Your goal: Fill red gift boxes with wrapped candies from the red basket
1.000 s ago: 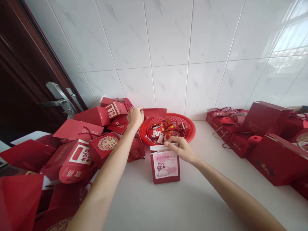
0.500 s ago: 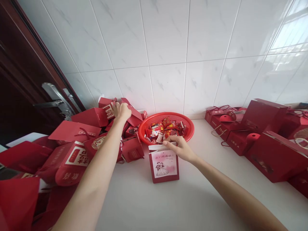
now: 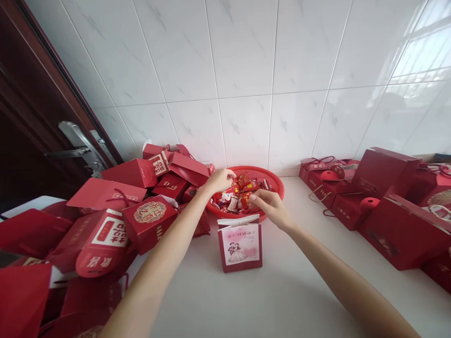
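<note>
A red plastic basket (image 3: 276, 180) holds several wrapped candies (image 3: 232, 190). My left hand (image 3: 221, 180) hangs over the basket's left side with its fingers bent loosely and apart, and nothing shows in them. At the basket's front right, my right hand (image 3: 270, 206) pinches a red-and-gold wrapped candy (image 3: 245, 199) between thumb and forefinger. A dark red gift box (image 3: 240, 246) stands upright in front of the basket, its top open. A white panel with a drawn wedding couple covers its front. Neither hand touches this box.
Several red gift boxes (image 3: 144, 216) lie piled on the left, beside a dark door (image 3: 31, 94) with a metal handle. More red boxes (image 3: 401, 230) stand in rows on the right. A white tiled wall (image 3: 243, 51) rises behind the white tabletop (image 3: 225, 305).
My left hand has moved right from the box pile to the basket. My right hand has left the standing box's top edge and is now at the candies.
</note>
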A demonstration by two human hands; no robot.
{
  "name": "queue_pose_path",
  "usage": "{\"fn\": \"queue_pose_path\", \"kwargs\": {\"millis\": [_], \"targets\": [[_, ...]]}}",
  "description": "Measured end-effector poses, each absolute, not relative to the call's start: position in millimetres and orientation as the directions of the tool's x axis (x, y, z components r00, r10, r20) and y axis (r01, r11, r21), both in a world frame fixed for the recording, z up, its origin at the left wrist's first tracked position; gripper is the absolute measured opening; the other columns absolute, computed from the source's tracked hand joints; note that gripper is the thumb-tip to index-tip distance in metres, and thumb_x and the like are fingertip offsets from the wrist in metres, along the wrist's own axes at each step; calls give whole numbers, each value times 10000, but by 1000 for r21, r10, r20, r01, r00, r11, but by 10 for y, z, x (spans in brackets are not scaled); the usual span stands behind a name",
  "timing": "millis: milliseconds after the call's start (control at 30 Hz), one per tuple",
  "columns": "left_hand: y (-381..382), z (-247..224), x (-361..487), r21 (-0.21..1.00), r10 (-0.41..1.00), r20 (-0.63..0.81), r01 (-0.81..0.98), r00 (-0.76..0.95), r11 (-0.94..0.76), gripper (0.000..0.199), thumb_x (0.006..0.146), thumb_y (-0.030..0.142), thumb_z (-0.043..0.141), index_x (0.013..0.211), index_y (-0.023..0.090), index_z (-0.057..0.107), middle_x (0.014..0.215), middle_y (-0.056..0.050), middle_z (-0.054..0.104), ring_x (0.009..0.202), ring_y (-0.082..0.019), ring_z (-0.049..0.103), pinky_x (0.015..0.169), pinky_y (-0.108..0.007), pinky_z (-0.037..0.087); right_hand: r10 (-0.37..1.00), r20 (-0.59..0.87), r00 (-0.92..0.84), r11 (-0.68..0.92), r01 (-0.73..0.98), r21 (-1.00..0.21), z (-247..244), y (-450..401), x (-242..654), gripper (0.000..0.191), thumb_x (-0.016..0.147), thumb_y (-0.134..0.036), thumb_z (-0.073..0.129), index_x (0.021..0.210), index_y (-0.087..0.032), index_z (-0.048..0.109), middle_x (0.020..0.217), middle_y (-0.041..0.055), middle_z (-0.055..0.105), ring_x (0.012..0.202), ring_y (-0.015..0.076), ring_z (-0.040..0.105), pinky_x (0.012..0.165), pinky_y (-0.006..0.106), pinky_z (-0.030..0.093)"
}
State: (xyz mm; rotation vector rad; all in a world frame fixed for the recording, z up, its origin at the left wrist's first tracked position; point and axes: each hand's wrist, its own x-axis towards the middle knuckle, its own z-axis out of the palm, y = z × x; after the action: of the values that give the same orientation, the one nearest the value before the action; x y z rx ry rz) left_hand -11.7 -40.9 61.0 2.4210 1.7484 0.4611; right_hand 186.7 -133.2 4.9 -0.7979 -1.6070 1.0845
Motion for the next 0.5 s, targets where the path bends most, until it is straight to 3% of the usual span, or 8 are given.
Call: {"fn": "queue_pose_path", "kwargs": {"millis": [167, 367, 500], "targets": [[-331, 322, -10, 270, 908, -87, 887, 410, -375, 247, 784, 258, 652, 1004, 265, 764, 1101, -9, 774, 1007, -213, 709, 846, -248, 515, 917, 360, -174, 389, 187, -902, -16, -1095, 2057, 288, 819, -439, 622, 694, -182, 589, 713, 43, 690, 670, 168, 615, 657, 299, 470], [-281, 132, 125, 241, 878, -264, 909, 400, -341, 661, 611, 537, 794, 1183, 231, 667, 1276, -106, 697, 1129, -313, 658, 830, -309, 520, 933, 287, -216, 346, 318, -883, -27, -978, 2100, 129, 777, -315, 620, 748, -190, 626, 752, 38, 717, 719, 185, 669, 651, 287, 487], [-257, 80, 125, 266, 868, -281, 903, 408, -338, 608, 619, 474, 797, 1164, 241, 660, 1131, -54, 747, 1033, -268, 687, 775, -266, 514, 943, 257, -209, 321, 386, -865, -28, -948, 2087, 65, 767, -260, 617, 748, -200, 634, 810, 32, 737, 769, 182, 687, 687, 274, 502]]}}
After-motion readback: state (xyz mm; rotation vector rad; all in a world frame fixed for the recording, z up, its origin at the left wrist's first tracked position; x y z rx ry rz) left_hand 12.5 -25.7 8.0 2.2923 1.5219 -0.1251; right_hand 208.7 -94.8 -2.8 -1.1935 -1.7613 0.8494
